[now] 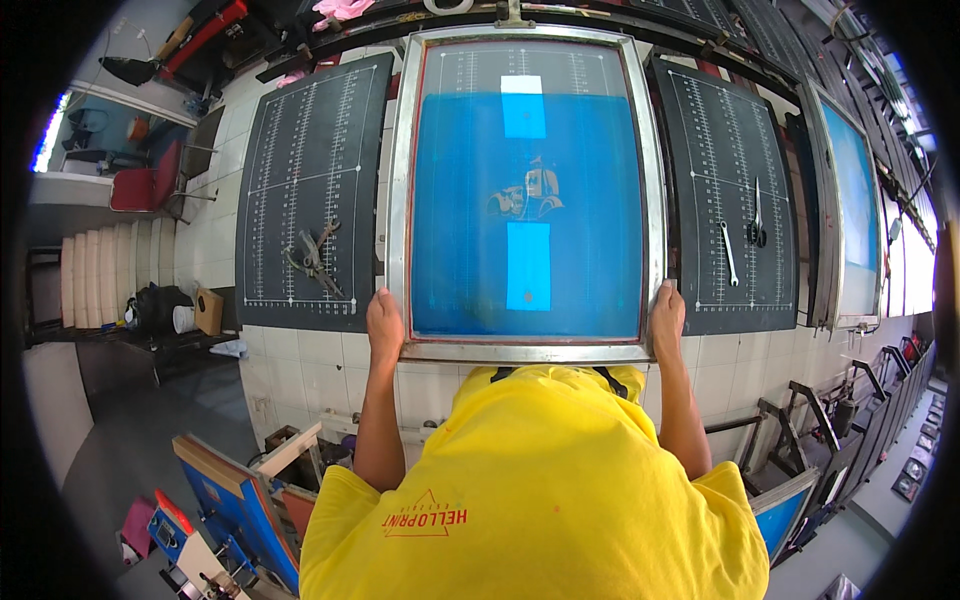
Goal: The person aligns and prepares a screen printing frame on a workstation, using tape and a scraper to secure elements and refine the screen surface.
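A screen printing frame (403, 190) with silver metal edges lies straight in front of me. Its mesh (590, 260) is coated blue, with a small vehicle design (530, 192) in the middle. Two lighter rectangles show through the mesh, one above the design and one below. My left hand (385, 325) grips the frame's near left corner, thumb up along the side and the other fingers hidden beneath. On the near right corner, my right hand (667, 320) is closed the same way. At the far end the frame meets a metal clamp (514, 14).
Dark ruled boards flank the frame. Pliers (316, 262) lie on the left board (310, 130); a spanner (728, 252) and scissors (758, 215) lie on the right board (710, 130). Another blue screen (848, 190) stands farther right. A red chair (150, 185) is at far left.
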A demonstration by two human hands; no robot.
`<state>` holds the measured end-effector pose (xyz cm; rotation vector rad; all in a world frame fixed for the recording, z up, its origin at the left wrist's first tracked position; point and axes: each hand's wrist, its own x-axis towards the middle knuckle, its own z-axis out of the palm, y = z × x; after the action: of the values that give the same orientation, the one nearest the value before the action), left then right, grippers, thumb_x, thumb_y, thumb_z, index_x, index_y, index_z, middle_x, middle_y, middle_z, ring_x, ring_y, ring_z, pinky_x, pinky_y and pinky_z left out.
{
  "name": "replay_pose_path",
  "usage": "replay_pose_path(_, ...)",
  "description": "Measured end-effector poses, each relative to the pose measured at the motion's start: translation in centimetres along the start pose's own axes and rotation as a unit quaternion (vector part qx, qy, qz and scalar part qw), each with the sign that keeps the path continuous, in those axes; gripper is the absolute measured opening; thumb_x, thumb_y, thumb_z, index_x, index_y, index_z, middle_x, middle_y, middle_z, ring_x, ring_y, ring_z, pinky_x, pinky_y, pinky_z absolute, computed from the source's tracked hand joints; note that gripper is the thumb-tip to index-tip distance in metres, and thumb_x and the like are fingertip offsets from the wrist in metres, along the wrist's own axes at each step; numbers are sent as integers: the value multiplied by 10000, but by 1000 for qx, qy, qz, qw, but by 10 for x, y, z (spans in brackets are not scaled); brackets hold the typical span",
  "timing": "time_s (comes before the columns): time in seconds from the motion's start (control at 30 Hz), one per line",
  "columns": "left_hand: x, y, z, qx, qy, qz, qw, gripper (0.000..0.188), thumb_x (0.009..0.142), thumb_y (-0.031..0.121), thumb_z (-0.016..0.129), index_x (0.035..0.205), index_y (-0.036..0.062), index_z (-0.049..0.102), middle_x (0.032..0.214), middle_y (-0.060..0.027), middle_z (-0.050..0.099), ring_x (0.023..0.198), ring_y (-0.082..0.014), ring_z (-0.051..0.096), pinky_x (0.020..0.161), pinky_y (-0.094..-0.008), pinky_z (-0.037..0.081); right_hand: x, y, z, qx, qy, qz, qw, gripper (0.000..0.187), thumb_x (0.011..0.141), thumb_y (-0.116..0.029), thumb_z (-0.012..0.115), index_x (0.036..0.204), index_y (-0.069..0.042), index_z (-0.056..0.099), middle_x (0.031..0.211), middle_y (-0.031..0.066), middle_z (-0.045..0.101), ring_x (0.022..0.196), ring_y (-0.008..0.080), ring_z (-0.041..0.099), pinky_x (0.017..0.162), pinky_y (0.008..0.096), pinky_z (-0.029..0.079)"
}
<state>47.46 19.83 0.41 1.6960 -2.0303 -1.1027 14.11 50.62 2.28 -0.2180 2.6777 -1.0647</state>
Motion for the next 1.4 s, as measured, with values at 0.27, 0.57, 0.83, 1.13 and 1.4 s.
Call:
replay_pose_path(0.27, -17, 38, -2, -8, 140, 111, 984, 271, 958, 136, 449, 1123, -56, 545, 1054, -231, 606, 994, -367, 583, 895, -416, 446, 3, -9, -1, 10, -28, 27, 999, 497, 994, -329, 345, 935, 108, 575, 889, 340, 585, 847, 487, 544, 749, 488, 415)
replay_pose_path(0.57, 58, 141, 66, 105, 30, 368, 923, 446, 911, 186, 562, 1300, -12, 473, 1356, -237, 459, 1307, -426, 391, 1074, -533, 317, 3, 0, 3, 0, -19, 1, 1000, 442, 1011, -301, 337, 1004, 85, 552, 852, 305, 577, 785, 462, 537, 717, 474, 414)
replay_pose_path(0.83, 140, 223, 160, 297, -51, 450, 841, 589, 952, 462, 469, 1463, 186, 368, 1554, -149, 222, 1435, -400, 169, 1123, -644, 134, 5, -9, 2, 26, -27, 19, 999, 419, 1013, -296, 333, 964, 70, 531, 770, 275, 538, 698, 422, 491, 671, 464, 393)
replay_pose_path(1.13, 144, 228, 175, 285, -15, 474, 833, 586, 944, 502, 465, 1442, 200, 412, 1525, -169, 282, 1414, -433, 208, 1073, -704, 150, 3, -12, -3, 11, -30, 32, 999, 386, 1013, -261, 344, 1098, 67, 530, 916, 282, 573, 853, 422, 540, 779, 443, 422)
replay_pose_path(1.4, 147, 221, 175, 283, 8, 480, 830, 575, 942, 501, 465, 1425, 189, 439, 1509, -176, 310, 1399, -441, 242, 1058, -716, 163, -11, -74, 7, -167, -126, -335, 919, 604, 887, -237, 578, 1406, 4, 386, 1479, 212, 334, 1382, 365, 301, 1140, 508, 212)
